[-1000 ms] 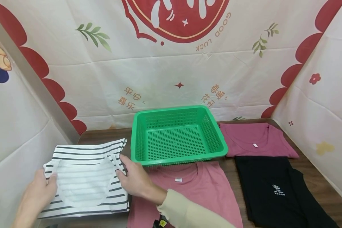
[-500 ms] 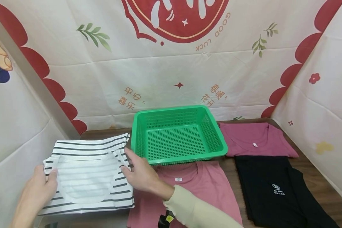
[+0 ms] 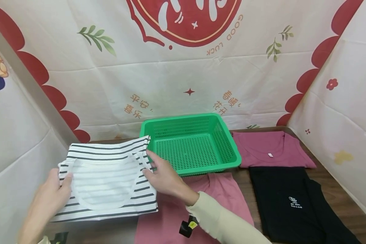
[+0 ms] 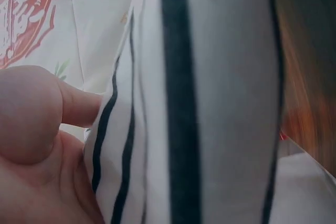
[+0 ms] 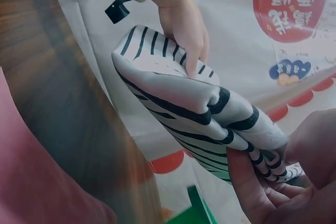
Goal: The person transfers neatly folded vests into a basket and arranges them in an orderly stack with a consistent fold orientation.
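A folded white shirt with dark stripes point(image 3: 103, 184) hangs between both hands, lifted off the table, its neckline facing up. My left hand point(image 3: 50, 196) grips its left edge, thumb on top; in the left wrist view the striped cloth fills most of the picture beside the thumb point(image 4: 31, 114). At the opposite edge my right hand point(image 3: 167, 176) pinches the folded layers, which show bunched between thumb and fingers in the right wrist view. The shirt's upper right corner overlaps the near left corner of the green basket point(image 3: 190, 171) in the head view.
Under the right forearm lies a pink shirt point(image 3: 228, 193). A folded black garment point(image 3: 280, 203) and a folded dark pink shirt point(image 3: 272, 145) lie on the right of the wooden table point(image 3: 244, 183). Printed cloth point(image 3: 170, 78) walls off the back and sides.
Both hands have raised the striped shirt and carried it right and away from the body, toward the basket. The head view has turned slightly. The other garments have stayed put.
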Demonstrator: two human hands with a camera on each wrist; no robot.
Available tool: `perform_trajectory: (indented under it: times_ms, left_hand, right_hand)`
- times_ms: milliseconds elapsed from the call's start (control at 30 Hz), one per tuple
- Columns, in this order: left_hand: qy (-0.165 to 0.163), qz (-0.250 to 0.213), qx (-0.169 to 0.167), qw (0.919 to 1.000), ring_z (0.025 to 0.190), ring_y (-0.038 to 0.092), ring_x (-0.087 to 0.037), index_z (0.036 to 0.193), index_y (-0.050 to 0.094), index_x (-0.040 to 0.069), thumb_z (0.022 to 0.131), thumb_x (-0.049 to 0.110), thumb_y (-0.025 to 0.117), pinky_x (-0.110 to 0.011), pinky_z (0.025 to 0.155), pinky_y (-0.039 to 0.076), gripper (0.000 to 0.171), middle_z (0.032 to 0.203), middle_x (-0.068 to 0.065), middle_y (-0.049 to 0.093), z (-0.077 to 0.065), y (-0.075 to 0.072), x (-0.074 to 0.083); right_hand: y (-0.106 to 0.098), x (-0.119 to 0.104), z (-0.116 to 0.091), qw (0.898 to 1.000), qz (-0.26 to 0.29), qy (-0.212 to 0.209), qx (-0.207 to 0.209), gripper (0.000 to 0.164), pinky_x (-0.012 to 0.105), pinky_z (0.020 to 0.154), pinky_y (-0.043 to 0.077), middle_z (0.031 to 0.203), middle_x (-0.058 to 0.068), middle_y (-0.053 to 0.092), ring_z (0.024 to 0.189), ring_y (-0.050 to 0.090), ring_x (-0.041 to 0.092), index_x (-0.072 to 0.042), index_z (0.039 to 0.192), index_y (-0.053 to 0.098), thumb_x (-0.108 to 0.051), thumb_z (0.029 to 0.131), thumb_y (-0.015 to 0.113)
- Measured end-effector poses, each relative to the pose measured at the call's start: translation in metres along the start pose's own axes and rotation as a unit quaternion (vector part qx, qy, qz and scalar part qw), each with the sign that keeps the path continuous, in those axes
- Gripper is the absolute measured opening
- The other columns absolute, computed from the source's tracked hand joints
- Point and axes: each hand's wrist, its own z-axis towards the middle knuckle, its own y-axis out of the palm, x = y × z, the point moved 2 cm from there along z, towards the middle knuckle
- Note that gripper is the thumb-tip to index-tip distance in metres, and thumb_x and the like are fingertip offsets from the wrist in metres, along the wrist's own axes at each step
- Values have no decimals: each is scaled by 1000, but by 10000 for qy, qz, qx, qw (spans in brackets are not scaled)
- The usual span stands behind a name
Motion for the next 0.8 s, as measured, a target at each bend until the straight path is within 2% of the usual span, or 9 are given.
perform_trajectory:
  times_ms: [67,300,467,667,800]
  left_hand:
    - [54,-30,-65,10000,109,49,-57,140,23,-11,106,39,30,-57,74,41,61,127,-43,42,1,1,6]
    - [230,-75,-305,9992,113,48,-58,143,21,-10,106,44,28,-58,75,43,66,130,-45,41,7,8,24]
    - [420,-243,-445,9978,114,47,-53,143,21,-12,106,43,30,-59,81,43,68,133,-41,40,11,14,41]
    - [566,-523,-492,9958,103,52,-41,143,26,-6,105,43,35,-44,72,44,63,125,-32,48,16,21,63]
    - [577,-711,-567,9942,97,55,-34,142,28,-3,105,42,37,-36,68,43,59,118,-26,53,22,28,79]
  right_hand:
    - [-7,2,0,9999,37,96,29,63,34,84,54,147,16,49,111,65,22,-19,156,30,-25,100,57]
    - [-32,8,-1,9991,83,337,243,62,43,94,51,149,13,47,127,55,28,-21,155,32,-25,99,57]
    - [-52,11,-2,9985,71,368,392,62,43,92,52,149,14,46,126,55,30,-20,155,34,-23,98,59]
    - [-76,15,-3,9970,-41,369,673,62,46,94,51,154,12,41,132,49,33,-19,153,37,-21,96,60]
    - [-92,22,-4,9968,-4,403,687,60,50,98,48,156,13,36,137,44,34,-18,154,35,-21,98,58]
